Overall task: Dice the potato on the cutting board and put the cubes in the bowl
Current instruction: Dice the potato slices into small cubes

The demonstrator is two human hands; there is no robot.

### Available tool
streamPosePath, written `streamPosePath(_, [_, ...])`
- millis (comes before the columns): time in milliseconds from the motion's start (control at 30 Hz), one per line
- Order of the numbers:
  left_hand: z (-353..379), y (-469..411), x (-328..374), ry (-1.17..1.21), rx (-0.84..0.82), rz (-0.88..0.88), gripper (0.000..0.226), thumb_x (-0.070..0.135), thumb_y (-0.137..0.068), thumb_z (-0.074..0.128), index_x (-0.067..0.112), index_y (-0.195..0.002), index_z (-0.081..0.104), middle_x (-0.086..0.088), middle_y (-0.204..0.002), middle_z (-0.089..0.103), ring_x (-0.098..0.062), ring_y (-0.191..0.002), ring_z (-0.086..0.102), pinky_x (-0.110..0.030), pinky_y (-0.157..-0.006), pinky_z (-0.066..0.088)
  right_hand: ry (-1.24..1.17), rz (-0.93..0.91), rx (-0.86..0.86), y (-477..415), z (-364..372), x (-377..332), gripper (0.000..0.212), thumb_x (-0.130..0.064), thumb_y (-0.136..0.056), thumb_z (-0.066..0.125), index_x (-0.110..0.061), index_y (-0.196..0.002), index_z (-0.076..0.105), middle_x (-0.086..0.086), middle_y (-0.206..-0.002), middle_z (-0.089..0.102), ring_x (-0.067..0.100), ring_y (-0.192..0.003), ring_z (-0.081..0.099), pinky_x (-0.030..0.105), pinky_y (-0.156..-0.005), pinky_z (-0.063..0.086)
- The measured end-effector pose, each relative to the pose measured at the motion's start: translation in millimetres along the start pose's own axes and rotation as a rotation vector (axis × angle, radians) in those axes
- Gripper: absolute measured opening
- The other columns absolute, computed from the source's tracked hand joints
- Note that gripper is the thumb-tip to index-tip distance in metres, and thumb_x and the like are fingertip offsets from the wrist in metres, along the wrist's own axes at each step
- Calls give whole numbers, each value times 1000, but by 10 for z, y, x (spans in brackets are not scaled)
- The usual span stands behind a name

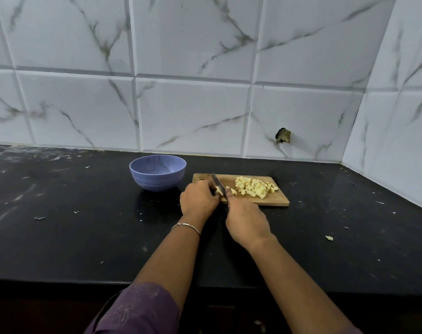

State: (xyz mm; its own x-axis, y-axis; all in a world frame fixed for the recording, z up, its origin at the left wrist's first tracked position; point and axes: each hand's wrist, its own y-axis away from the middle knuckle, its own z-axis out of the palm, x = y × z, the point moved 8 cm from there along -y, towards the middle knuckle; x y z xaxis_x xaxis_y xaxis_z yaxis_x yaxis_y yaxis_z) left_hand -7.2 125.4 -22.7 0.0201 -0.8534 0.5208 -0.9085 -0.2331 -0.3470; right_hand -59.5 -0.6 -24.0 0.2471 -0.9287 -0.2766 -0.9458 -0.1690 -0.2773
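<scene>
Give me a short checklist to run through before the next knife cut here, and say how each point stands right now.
1. Right hand grips the knife: ok.
2. Left hand holds the uncut potato piece down on the cutting board: ok.
3. Left fingertips apart from the blade: cannot tell, the hand hides them.
4. Board lies flat on the counter: ok.
5. Diced cubes piled on the board's right side, apart from the blade: ok.
6. Bowl upright to the left of the board, ready for cubes: ok; none show inside yet.
</scene>
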Motion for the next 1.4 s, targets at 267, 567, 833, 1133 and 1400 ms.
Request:
streamPosePath(267, [6, -7, -17, 18, -11, -7, 18, 37, -89, 62, 28, -103, 71, -2, -106, 70, -23, -105, 63, -35, -86, 51, 78, -64, 6, 26, -25, -99, 59, -7, -102, 40, -20, -157, 23, 7, -121, 61, 24, -109, 61, 38, -84, 51])
streamPosePath(567, [16, -10, -4, 7, -12, 18, 26, 42, -92, 59, 27, -107, 72, -5, -107, 69, -26, -107, 62, -35, -86, 51, 162, -79, -8, -91, 28, -173, 52, -7, -103, 35, -15, -154, 29, 11, -119, 63, 28, -106, 62, 36, -76, 48])
streamPosePath(833, [46, -27, -38, 26, -13, 0, 26, 44, -90, 60, 27, -107, 70, -4, -107, 69, -25, -109, 60, -38, -90, 50, 247, -94, 3, -94, 43, -244, 54, -4, -103, 37, -13, -155, 25, 9, -120, 63, 25, -105, 64, 32, -73, 46])
streamPosePath(1133, [62, -36, -29, 27, -6, 1, 24, 36, -89, 62, 24, -109, 68, -3, -110, 69, -26, -110, 60, -38, -91, 49, 165, 10, 45, -77, 15, -126, 59, -5, -103, 38, -17, -158, 20, 10, -118, 63, 25, -107, 62, 34, -74, 47])
streamPosePath(1400, [110, -122, -85, 63, -18, 2, 38, 23, -91, 63, 12, -128, 63, -11, -127, 63, -29, -122, 55, -39, -100, 47, -110, 70, 68, -14, -101, 5, 60, -17, -103, 45, -26, -158, 21, 5, -110, 62, 22, -100, 59, 37, -79, 51])
